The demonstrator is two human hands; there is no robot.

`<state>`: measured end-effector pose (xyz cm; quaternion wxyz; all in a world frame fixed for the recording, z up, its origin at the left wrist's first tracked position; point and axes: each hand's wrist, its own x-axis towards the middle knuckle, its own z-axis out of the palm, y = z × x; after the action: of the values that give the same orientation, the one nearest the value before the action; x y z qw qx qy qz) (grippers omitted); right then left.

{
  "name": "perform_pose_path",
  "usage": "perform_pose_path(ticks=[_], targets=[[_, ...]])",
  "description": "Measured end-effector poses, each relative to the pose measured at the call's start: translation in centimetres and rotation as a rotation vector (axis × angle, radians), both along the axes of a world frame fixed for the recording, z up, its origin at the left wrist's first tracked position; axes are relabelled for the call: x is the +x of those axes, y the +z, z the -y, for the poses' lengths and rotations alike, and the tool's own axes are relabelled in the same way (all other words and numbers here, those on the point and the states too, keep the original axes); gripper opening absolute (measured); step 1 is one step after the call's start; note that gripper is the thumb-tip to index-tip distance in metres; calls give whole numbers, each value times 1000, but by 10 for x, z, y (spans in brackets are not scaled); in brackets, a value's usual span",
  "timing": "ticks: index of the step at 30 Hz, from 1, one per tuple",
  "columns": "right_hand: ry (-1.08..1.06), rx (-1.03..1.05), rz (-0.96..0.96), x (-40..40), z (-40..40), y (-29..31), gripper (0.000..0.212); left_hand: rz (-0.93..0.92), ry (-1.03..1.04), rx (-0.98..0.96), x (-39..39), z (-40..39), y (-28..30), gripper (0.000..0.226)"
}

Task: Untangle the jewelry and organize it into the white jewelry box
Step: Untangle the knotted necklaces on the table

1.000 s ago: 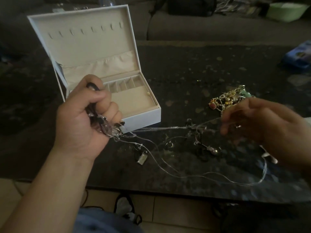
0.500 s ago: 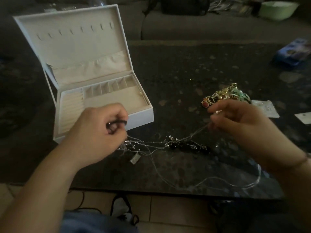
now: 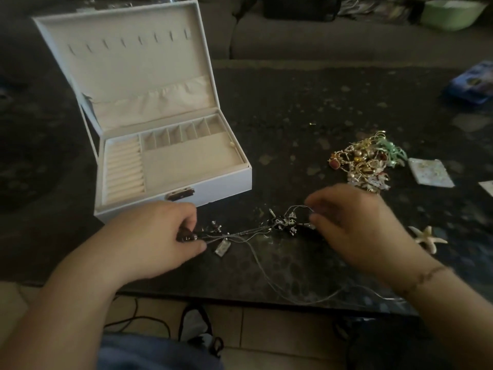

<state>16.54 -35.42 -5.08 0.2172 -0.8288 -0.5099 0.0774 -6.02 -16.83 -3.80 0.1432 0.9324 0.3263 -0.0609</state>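
I see both hands lower than before, left hand [image 3: 160,236] pinching the tangled chains [image 3: 256,231] on the counter [image 3: 306,108], right hand [image 3: 354,225] now closer, fingering a loop, white jewelry box [image 3: 170,166] open behind.

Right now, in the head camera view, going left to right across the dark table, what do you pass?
white jewelry box → left hand → rectangular silver pendant → right hand → starfish → blue box
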Motion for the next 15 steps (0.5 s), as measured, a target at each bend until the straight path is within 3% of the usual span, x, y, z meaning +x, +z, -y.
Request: perform_pose_path(ticks=[4,8,9,12,15], targets=[[162,-52,169,-27,-14,-12,35,104,47,163,8,12,4,40],[141,-45,283,-26,-15,-13,17,228,6,62,14,13,-3,11],[126,-87,278,-26,-13,-9,16,202,-6,25,14,12,-5,10],[117,-149,213,-24,-8,-3,17,87,-44,-72,13,7,-13,36],[83,-168,164,-26,-7,-3,20,63,-48,-58,11,7,-15,36]])
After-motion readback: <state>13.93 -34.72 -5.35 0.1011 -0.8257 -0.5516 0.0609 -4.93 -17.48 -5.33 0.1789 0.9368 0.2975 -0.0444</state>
